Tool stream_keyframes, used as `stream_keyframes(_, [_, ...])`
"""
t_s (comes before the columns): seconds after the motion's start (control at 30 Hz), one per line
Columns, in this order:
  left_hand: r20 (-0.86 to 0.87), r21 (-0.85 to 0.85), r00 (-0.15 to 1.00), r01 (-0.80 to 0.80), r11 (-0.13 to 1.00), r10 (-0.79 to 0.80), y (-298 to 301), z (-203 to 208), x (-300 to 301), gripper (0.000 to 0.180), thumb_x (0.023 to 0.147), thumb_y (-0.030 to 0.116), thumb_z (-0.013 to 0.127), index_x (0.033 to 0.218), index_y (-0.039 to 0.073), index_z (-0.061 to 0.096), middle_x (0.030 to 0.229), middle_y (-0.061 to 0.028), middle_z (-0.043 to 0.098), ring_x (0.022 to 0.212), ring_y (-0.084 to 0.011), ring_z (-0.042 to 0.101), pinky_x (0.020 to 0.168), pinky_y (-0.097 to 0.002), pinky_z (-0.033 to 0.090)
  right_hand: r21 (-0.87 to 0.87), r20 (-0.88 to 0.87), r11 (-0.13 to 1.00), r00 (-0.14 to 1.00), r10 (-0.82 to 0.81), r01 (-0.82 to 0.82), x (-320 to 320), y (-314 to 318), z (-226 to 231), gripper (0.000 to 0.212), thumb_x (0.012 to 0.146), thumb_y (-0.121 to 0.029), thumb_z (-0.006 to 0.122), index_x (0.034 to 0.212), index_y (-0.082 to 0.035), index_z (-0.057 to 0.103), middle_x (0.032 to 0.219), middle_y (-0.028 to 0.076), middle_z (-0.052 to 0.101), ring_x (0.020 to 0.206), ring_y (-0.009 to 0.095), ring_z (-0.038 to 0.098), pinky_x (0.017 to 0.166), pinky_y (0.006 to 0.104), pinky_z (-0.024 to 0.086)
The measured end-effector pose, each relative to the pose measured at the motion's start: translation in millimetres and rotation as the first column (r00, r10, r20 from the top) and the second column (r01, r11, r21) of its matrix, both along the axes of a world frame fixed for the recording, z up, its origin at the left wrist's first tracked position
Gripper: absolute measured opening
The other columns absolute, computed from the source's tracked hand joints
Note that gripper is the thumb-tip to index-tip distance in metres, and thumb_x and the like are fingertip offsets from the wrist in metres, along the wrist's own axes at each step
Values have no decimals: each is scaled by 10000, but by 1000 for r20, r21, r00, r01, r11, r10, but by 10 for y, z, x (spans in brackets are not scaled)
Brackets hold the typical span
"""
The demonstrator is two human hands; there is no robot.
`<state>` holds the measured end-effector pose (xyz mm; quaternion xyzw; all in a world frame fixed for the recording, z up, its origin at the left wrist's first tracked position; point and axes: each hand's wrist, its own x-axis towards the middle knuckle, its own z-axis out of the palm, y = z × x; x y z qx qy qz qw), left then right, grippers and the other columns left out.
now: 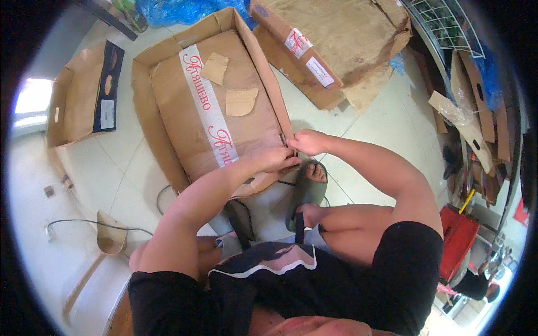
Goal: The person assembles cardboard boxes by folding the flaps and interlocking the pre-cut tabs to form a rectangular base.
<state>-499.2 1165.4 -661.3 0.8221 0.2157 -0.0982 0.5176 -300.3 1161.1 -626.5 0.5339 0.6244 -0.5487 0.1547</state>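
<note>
A shallow open cardboard box [168,120] lies on the floor in front of me. White tape with red lettering runs along its bottom, and two torn cardboard pieces [241,102] rest inside. At its near right corner my left hand [278,159] is closed, fingers pinching the box wall. My right hand [310,142] grips the same corner from the outer side, its fingers curled around the edge. The fingertips nearly meet there, and the exact bit of cardboard between them is partly hidden.
A second open box [106,84] stands at the far left, and a worn flattened box [336,45] at the far right. Blue plastic film [174,11] lies behind. Cardboard scraps [465,123] lean at right near a red container [457,241]. A dustpan [112,235] lies at left.
</note>
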Motion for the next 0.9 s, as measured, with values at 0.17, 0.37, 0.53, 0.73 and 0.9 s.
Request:
stream_keyframes(0.17, [-26,-154,991,-133,979,130,54,-220,-307,459,1061,376,429,1055,-11,676,907,-238,706,886,-395,690,841,-497,526,-13,31,1000,1000,-6,6,246,-79,-334,651,1046,-424,397,687,85,587,557,189,568,599,323,704,669,453,570])
stream_keyframes(0.37, [-106,-230,896,-443,867,430,-365,-383,-489,451,1062,316,423,1015,-68,654,842,-282,660,807,-412,656,788,-500,504,-43,191,995,978,-82,91,-92,20,-114,553,1002,-361,472,702,72,643,593,189,629,594,322,703,657,453,578])
stream_keyframes(0.53, [-70,-138,752,-658,740,656,-687,-322,-537,456,1058,306,436,959,-94,630,857,-337,633,851,-478,644,803,-528,493,165,267,952,941,209,-259,-5,-105,-521,483,999,-281,453,720,36,686,599,187,653,605,335,704,667,467,579])
stream_keyframes(0.73, [-40,-117,786,-617,778,617,-583,-240,-575,457,1033,325,467,940,-93,628,939,-341,659,907,-510,654,827,-545,512,78,297,961,926,232,-266,-183,3,-341,508,1003,-280,414,670,-9,685,602,187,652,642,363,699,725,492,571])
stream_keyframes(0.9, [-203,210,925,-278,937,320,36,511,-430,495,990,437,538,1044,-36,674,1039,-289,711,944,-459,695,857,-524,555,62,196,997,980,39,-52,-215,-23,-447,567,993,-345,426,609,3,656,595,212,636,647,376,691,800,498,551])
